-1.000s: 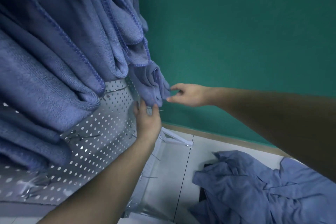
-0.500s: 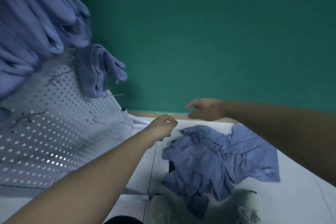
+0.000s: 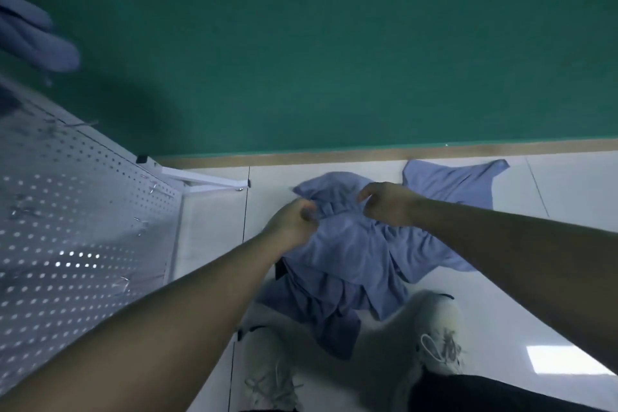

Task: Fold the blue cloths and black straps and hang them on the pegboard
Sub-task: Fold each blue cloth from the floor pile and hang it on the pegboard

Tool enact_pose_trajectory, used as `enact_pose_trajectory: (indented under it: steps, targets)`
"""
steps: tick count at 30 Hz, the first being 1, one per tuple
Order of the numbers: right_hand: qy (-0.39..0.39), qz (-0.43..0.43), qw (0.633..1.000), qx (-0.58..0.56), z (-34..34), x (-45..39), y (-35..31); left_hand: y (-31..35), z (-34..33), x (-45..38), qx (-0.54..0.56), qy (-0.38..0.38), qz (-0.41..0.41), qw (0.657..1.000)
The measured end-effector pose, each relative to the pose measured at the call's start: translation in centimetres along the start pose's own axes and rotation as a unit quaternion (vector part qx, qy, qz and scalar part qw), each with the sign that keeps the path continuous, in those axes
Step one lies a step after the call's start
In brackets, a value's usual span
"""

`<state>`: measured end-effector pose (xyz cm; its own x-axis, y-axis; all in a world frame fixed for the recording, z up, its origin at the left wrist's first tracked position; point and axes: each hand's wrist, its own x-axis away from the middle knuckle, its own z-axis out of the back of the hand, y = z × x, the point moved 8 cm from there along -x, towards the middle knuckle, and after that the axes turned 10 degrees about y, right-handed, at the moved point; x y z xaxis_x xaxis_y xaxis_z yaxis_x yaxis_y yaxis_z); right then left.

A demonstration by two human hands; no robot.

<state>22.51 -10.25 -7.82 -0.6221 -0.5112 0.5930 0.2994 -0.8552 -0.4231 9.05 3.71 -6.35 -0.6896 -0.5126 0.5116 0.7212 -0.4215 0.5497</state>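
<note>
Head view: both hands reach down to the heap of blue cloths (image 3: pixel 361 254) on the white floor (image 3: pixel 551 311). The left hand (image 3: pixel 294 224) pinches a fold at its far edge; the right hand (image 3: pixel 388 202) curls over the cloth beside it, grip unclear. Pegboard (image 3: pixel 77 227) stands left, one folded cloth (image 3: pixel 36 40) hanging far left

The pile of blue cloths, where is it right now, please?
The pile of blue cloths lies on the floor right of the pegboard, under both hands.
</note>
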Motion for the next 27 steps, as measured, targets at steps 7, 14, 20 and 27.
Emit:
enact_pose_trajectory:
  steps: [7,14,20,27]
  targets:
    - [0.026,-0.007,1.0,0.011,-5.6,-4.8,3.9,-3.7,-6.7,-3.7,-0.025,-0.039,0.029,0.999]
    - [0.065,-0.064,0.994,-0.055,-6.7,-5.3,5.5,-4.5,-8.2,-3.5,0.008,-0.048,0.015,0.999]
    - [0.006,-0.032,0.969,-0.245,-2.0,-0.3,0.2,-0.4,-4.5,-1.4,0.051,-0.031,-0.05,0.997]
    - [-0.006,0.064,0.916,-0.396,4.8,9.1,-6.8,6.0,1.6,5.5,0.191,0.006,-0.125,0.974]
